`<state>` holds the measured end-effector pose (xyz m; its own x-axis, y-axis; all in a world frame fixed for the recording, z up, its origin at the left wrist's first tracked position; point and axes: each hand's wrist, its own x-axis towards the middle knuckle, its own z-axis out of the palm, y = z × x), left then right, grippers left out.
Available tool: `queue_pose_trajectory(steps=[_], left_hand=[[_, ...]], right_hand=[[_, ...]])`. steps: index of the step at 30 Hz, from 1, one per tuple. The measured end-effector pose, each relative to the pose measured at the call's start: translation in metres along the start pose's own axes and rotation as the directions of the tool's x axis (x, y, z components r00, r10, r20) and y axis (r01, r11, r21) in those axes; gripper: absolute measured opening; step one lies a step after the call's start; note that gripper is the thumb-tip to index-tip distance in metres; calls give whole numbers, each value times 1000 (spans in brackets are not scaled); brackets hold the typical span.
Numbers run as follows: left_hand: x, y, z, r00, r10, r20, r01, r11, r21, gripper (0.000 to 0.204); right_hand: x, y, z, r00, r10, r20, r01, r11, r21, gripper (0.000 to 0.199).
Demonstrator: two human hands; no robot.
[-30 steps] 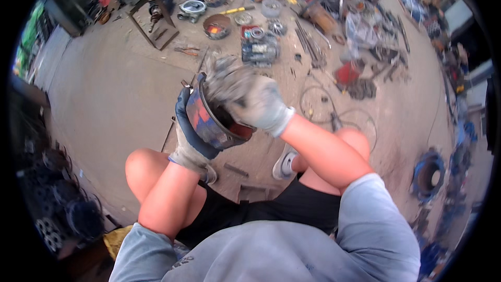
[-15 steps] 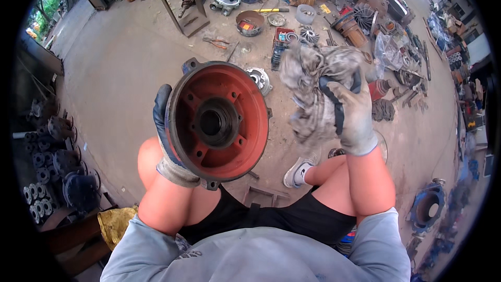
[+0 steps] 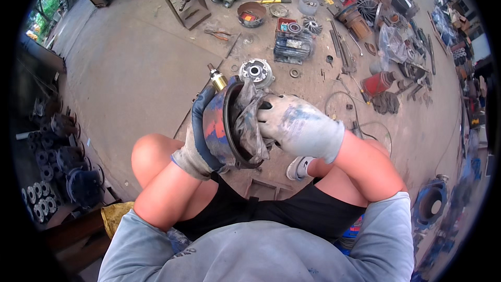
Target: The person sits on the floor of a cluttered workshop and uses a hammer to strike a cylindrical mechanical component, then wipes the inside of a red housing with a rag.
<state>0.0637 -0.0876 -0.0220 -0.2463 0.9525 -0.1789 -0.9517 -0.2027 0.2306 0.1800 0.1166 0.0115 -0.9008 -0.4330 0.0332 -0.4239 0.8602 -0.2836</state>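
Note:
My left hand (image 3: 195,141), in a grey and dark-blue glove, grips the outer side of a round metal housing (image 3: 215,122) with worn red and blue paint. The housing is tilted with its open side toward the right. A crumpled grey rag (image 3: 245,117) is pressed into that opening by my right hand (image 3: 305,128), also gloved, its fingers closed on the cloth and partly hidden. Just beyond the housing shows a brass-coloured fitting (image 3: 218,80); whether it touches the housing I cannot tell. A silver flanged cover (image 3: 257,73) lies on the floor ahead.
A finned motor body (image 3: 293,47), a rusty bowl (image 3: 251,14), pliers (image 3: 218,34) and a metal frame (image 3: 185,2) lie farther off. To the right are a red jack-like part (image 3: 378,83) and a dark cloth (image 3: 386,103). Flanges (image 3: 39,198) are stacked at the left.
My right hand has brought the rag leftward into the housing. My left hand has turned the housing, so its opening now faces right instead of up at me.

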Motion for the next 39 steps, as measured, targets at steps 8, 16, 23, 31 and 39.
queue_pose_trajectory(steps=[8,16,23,31,39], left_hand=[[9,-13,19,998,-26,-61,26,1000,-4,68],[39,-14,-11,946,323,33,-275,744,609,64],[50,-9,29,721,400,567,-598,-56,800,117],[32,-22,-21,860,300,414,-509,441,739,75],[24,-1,-12,1000,6,-10,-3,974,225,46]], right_hand=[[6,-15,48,920,188,-345,-18,897,442,35],[-23,9,82,886,457,-74,16,129,992,44],[-54,20,67,851,525,-10,33,-35,999,73],[-65,14,73,916,366,164,-282,297,912,61],[1,-9,14,992,112,-54,-85,929,361,68]])
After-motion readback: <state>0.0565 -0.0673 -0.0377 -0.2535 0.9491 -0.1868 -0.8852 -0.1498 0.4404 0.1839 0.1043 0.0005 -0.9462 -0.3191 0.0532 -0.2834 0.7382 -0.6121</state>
